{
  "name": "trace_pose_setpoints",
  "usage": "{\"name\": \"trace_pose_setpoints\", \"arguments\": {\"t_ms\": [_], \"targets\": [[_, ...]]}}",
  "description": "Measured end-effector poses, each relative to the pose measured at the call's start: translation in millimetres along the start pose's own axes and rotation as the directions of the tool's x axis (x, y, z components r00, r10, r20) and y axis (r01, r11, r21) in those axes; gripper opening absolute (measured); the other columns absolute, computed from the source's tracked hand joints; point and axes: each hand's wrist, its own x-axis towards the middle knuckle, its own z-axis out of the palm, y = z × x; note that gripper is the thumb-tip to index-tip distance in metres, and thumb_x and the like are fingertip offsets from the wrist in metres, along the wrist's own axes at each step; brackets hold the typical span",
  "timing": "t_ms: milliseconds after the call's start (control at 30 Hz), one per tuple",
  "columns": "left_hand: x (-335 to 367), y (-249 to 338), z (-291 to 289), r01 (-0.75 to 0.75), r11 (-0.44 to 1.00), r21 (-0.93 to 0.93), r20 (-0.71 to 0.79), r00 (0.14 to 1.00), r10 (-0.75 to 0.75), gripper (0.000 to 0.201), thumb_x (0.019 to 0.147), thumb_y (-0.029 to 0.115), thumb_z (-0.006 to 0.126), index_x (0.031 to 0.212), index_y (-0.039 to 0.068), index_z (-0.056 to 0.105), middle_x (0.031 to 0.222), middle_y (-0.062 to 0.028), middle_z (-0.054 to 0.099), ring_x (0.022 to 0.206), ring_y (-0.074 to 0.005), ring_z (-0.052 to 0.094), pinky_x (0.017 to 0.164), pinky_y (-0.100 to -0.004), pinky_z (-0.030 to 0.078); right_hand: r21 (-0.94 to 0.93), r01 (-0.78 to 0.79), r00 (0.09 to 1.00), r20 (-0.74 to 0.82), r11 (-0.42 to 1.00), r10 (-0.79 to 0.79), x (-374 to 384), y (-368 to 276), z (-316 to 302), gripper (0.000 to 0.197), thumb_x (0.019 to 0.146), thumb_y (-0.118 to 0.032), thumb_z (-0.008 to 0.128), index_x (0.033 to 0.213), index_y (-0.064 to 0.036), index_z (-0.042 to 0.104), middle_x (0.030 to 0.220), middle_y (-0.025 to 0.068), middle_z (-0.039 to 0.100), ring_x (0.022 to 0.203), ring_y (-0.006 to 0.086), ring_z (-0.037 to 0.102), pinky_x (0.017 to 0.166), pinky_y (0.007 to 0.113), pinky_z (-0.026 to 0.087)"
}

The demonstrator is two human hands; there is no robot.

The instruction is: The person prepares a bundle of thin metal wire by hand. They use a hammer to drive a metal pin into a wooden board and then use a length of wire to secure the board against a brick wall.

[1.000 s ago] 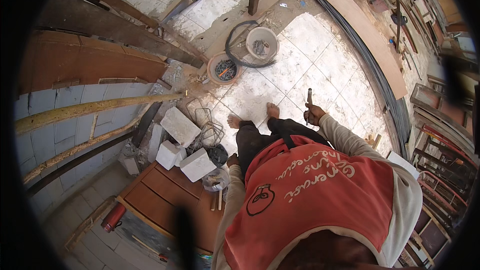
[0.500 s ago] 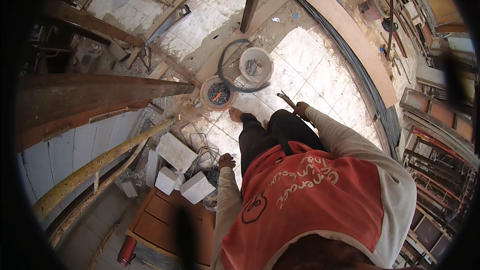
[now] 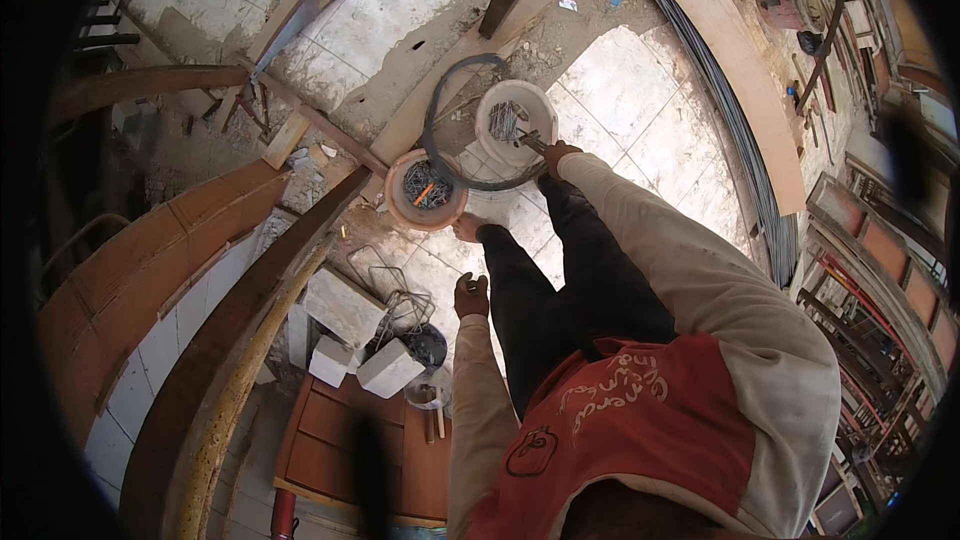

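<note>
My right hand (image 3: 562,155) is closed round a slim hand tool (image 3: 532,141) whose head looks pincer-like. The tool's tip reaches over a pale round bucket (image 3: 549,116) with thin grey metal pieces (image 3: 504,122) in it. My left hand (image 3: 471,295) hangs with its fingers curled, above the floor and near some bent wire frames; anything inside it is hidden. A second, reddish bucket (image 3: 395,208) stands beside my foot, with dark metal pieces and an orange object (image 3: 424,195) in it. A dark coil (image 3: 430,130) lies around and between the two buckets.
White blocks (image 3: 390,368) and bent wire frames (image 3: 385,275) lie by my left side, next to a brown wooden cabinet (image 3: 345,440). Wooden posts (image 3: 290,280) rise at the left. Long dark rods (image 3: 715,90) and a board (image 3: 750,110) lie at the right.
My right arm has stretched forward, bringing the tool from beside my leg to over the pale bucket. I have leaned forward. My left hand stays curled, slightly further forward.
</note>
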Motion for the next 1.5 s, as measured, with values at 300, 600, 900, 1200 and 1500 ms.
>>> {"name": "trace_pose_setpoints", "arguments": {"t_ms": [300, 600, 900, 1200, 1500], "targets": [[241.8, 136.5, 38.1, -0.204, 0.961, 0.188, -0.327, 0.909, 0.257, 0.083, 0.069, 0.046, 0.075, 0.133, 0.004, 0.044, 0.131, -0.0266, 0.049, 0.122, -0.0422, 0.046, 0.100, -0.0464, 0.041, -0.461, 0.318, 0.943, 0.060, 0.829, -0.328, 153.3, 55.9, 28.6, 0.044, 0.084, -0.008, 0.056, 0.127, -0.0012, 0.048, 0.120, 0.0201, 0.056, 0.104, 0.0334, 0.062, 0.081, 0.043, 0.054], [433.4, 164.2, 68.6, 0.042, 0.856, 0.515, -0.143, 0.989, 0.038, 0.083, 0.069, 0.041, 0.074, 0.134, 0.001, 0.043, 0.126, -0.0234, 0.056, 0.115, -0.0371, 0.056, 0.096, -0.0446, 0.046, 0.490, 0.199, 0.939, -0.342, 0.848, -0.023, 39.6, 185.8, 81.9, 0.037, 0.090, -0.018, 0.058, 0.126, -0.0094, 0.051, 0.100, 0.0119, 0.061, 0.086, 0.0209, 0.064, 0.074, 0.033, 0.051], [359.4, 161.3, 87.0, -0.171, 0.920, 0.351, -0.090, 0.972, 0.215, 0.043, 0.073, 0.029, 0.067, 0.108, 0.004, 0.061, 0.093, -0.0207, 0.068, 0.086, -0.0375, 0.066, 0.079, -0.0435, 0.052, 0.461, -0.428, 0.904, 0.224, 0.777, 0.365, -194.7, 344.7, 289.8, 0.035, 0.076, -0.032, 0.065, 0.099, -0.0063, 0.067, 0.098, 0.0132, 0.068, 0.084, 0.0280, 0.067, 0.078, 0.038, 0.054], [95.5, 255.5, 14.6, -0.014, 0.791, -0.611, 0.103, 0.990, 0.097, 0.012, 0.083, 0.006, 0.063, 0.091, 0.001, 0.054, 0.067, -0.0042, 0.055, 0.047, -0.0175, 0.055, 0.040, -0.0303, 0.047, 0.906, -0.121, 0.971, 0.022, 0.407, 0.239, -137.7, 198.5, 126.0, 0.027, 0.089, -0.020, 0.061, 0.110, -0.0038, 0.062, 0.088, 0.0106, 0.069, 0.077, 0.0189, 0.066, 0.071, 0.031, 0.053], [-99.4, 345.5, -148.1, -0.083, 0.370, -0.925, 0.097, 0.892, 0.442, 0.026, 0.093, 0.032, 0.061, 0.093, 0.007, 0.054, 0.065, -0.0013, 0.049, 0.053, -0.0151, 0.051, 0.055, -0.0347, 0.055, 0.470, 0.878, 0.403, -0.618, 0.093, -0.675, -245.2, -30.6, -125.0, 0.089, 0.087, -0.043, 0.066, 0.148, -0.0022, 0.017, 0.140, 0.0179, 0.043, 0.132, 0.0254, 0.040, 0.111, 0.036, 0.028]]}}
